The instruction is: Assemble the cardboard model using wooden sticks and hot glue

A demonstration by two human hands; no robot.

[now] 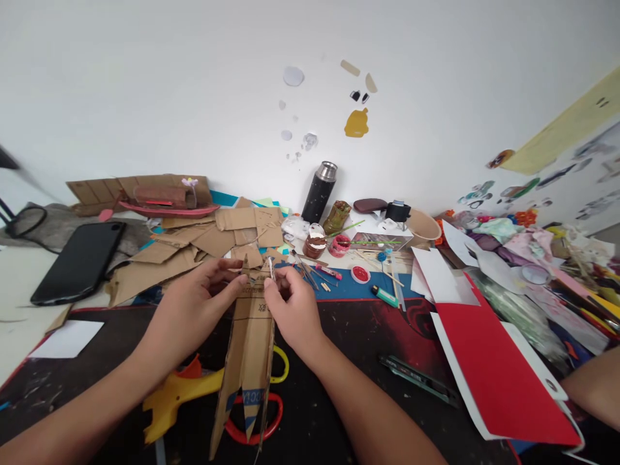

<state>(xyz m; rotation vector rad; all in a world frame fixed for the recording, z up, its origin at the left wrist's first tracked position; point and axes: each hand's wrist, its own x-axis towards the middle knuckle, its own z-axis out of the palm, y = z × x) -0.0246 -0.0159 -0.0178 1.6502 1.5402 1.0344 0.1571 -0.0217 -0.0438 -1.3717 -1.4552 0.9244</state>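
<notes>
My left hand (196,300) pinches the upper left edge of a long folded cardboard piece (254,323), with thumb and fingers at its top. On the opposite edge, my right hand (293,307) closes its thumb and fingers near the top. A small pale strip sticks up by the right fingertips; what it is I cannot make out. The cardboard's pointed lower ends hang toward me, with blue printing near the bottom. Behind it lie scissors (278,413) with red and yellow handles, partly hidden. A yellow glue gun (177,394) rests to their left.
Cardboard scraps (194,248) and a red model boat (167,205) are at the back left. Paint jars (314,242) and a black flask (320,194) stand by the wall. A utility knife (416,378) and red paper (498,368) lie right. A phone (80,261) lies left.
</notes>
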